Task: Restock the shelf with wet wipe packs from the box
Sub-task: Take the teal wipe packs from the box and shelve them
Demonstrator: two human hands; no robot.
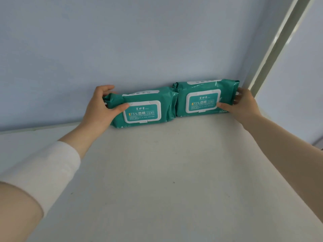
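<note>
Two teal wet wipe packs with white flip lids stand side by side on their long edges at the back of the white shelf (171, 172), leaning against the pale blue back wall. My left hand (103, 107) grips the left end of the left pack (145, 109), thumb on its front. My right hand (243, 103) holds the right end of the right pack (204, 98), fingers wrapped round its crimped edge. The two packs touch in the middle. The box is out of view.
A white upright post (272, 55) of the shelf frame rises just right of the right pack. The pale blue wall (122, 41) closes the back. The shelf's left rear rim (40, 128) runs along the wall.
</note>
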